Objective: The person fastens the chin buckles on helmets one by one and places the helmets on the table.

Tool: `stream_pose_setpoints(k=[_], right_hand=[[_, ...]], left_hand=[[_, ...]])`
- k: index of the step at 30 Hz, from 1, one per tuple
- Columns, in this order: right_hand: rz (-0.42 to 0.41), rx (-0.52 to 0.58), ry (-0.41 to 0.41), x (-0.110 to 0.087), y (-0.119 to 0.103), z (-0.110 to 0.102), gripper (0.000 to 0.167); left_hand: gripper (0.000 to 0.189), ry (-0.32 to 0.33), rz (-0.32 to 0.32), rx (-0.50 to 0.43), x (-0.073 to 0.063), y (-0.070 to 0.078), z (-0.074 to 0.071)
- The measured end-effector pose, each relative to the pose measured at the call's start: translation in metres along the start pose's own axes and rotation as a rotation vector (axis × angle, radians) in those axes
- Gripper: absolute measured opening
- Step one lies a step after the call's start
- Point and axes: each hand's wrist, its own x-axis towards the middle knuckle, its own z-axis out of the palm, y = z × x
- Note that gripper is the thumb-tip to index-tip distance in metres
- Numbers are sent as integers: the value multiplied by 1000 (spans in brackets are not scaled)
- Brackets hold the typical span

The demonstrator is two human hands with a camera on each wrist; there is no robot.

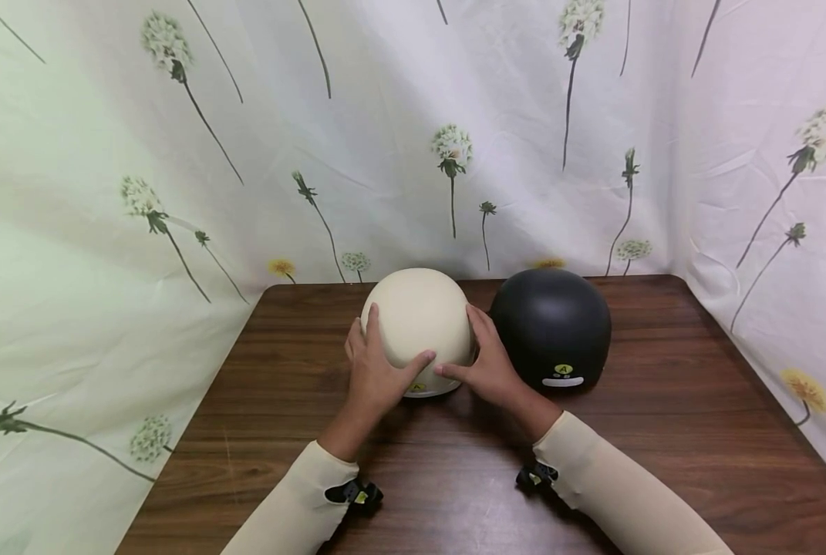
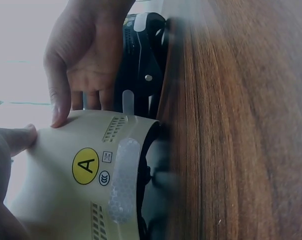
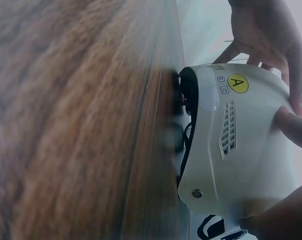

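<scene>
A cream helmet (image 1: 419, 320) stands upright toward the back of the table, dome up, between both hands. My left hand (image 1: 378, 376) grips its left side, fingers spread around the dome and thumb across the near face. From the right, my right hand (image 1: 490, 368) holds it likewise, and the two thumb tips come close together. In the left wrist view the helmet's yellow "A" sticker (image 2: 85, 166) and vent slots show, with its rim close over the wood. A strap loop (image 3: 212, 227) shows at its lower edge in the right wrist view.
A matte black helmet (image 1: 551, 324) with a yellow "A" sticker stands just right of the cream one. Both are on a dark wooden table (image 1: 662, 462). White flower-printed curtains (image 1: 399, 154) enclose the back and sides. Each sleeved wrist wears a small black camera (image 1: 360, 495).
</scene>
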Motion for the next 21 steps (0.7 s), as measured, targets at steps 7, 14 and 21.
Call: stream_pose_setpoints(k=[7,14,21], right_hand=[[11,0,-10,0,-2,-2,118],[22,11,-14,2,3,-2,117],[50,43,-17,3,5,-1,117]], left_hand=[[126,3,-15,0,1,3,1],[125,7,-22,16,4,2,3],[123,3,-26,19,6,3,4]])
